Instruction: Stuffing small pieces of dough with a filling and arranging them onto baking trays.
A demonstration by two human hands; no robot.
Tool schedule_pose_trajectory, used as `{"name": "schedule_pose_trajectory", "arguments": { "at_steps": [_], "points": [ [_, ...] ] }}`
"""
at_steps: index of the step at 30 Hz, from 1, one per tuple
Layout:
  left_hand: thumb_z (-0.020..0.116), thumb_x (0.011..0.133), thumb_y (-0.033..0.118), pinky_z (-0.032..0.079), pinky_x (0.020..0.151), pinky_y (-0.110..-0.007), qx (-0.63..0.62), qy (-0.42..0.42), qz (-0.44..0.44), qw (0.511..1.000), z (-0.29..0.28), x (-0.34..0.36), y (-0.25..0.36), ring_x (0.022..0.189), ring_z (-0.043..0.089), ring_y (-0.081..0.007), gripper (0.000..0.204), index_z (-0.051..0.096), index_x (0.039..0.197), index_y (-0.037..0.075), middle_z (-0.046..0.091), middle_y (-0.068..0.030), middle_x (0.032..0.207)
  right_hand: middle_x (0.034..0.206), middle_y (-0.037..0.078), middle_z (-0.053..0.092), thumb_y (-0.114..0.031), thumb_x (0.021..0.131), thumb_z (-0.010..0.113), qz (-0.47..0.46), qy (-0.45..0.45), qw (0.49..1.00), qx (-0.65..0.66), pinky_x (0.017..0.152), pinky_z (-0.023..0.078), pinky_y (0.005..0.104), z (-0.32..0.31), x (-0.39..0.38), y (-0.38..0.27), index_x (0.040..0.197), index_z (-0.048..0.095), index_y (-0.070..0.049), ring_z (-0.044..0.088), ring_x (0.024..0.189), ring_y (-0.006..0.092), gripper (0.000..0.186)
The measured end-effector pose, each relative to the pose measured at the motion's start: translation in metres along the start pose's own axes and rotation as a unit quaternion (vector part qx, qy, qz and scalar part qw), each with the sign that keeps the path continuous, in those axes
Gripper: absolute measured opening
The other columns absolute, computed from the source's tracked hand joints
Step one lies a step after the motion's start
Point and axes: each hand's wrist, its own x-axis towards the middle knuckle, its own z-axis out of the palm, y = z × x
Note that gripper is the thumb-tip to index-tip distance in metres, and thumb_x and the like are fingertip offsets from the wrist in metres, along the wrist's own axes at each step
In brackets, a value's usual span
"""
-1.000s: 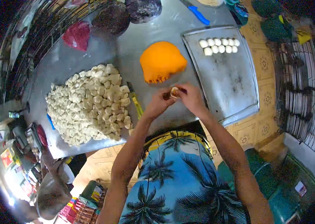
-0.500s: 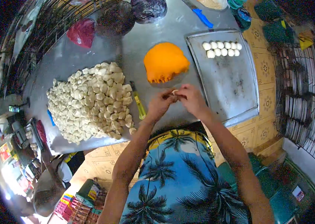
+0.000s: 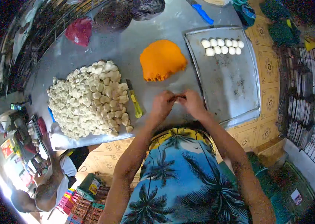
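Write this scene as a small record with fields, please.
Hands: left hand and right hand close together; what lies between their fingertips is unclear
Surface: metal table
Left of hands: pile of pale dough pieces, yellow-handled knife
Beyond hands: orange mound
Right of hands: metal tray, eleven white balls in two rows

On the metal tabletop [image 3: 127,50], a knife with a yellow-green handle [image 3: 136,105] lies flat, and a blue-handled knife [image 3: 203,15] lies toward the far side. A dark-red plastic bag [image 3: 78,31] sits near a dark round bundle [image 3: 112,16] (its contents are hidden), with a black shiny bundle [image 3: 148,9] just beside that. Patterned yellow floor tiles [image 3: 269,68] run down the right, next to a metal rack [image 3: 298,114]. At lower left, another person [image 3: 48,188] shows near reddish plastic crates [image 3: 82,204]
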Motion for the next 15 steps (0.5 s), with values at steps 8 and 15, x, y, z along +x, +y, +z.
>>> {"name": "schedule_pose_trajectory", "arguments": {
  "at_steps": [8, 15],
  "points": [
    [0.069, 0.097, 0.021, 0.057, 0.067, -0.044, -0.005, 0.094, 0.092, 0.991, 0.027, -0.028, -0.002, 0.082, 0.071, -0.0376, 0.058, 0.047, 0.149, 0.007, 0.072, -0.0213, 0.103, 0.084, 0.017, 0.071, -0.015, 0.086, 0.072, -0.039, 0.132, 0.989, 0.056, 0.070, 0.052, 0.0400, 0.017, -0.014, 0.000, 0.096, 0.074, 0.001, 0.069, 0.074, 0.0259, 0.019],
    [0.069, 0.096, 0.018, 0.057, 0.075, -0.040, -0.100, 0.044, -0.058, 0.992, 0.016, 0.000, -0.003, 0.088, 0.071, -0.0328, 0.056, 0.047, 0.145, 0.002, 0.071, -0.0201, 0.102, 0.087, 0.018, 0.070, -0.017, 0.085, 0.073, 0.065, 0.135, 0.981, 0.121, 0.075, 0.054, 0.0405, 0.021, 0.002, 0.013, 0.096, 0.076, -0.002, 0.069, 0.077, 0.0317, 0.018]
  ]
}}
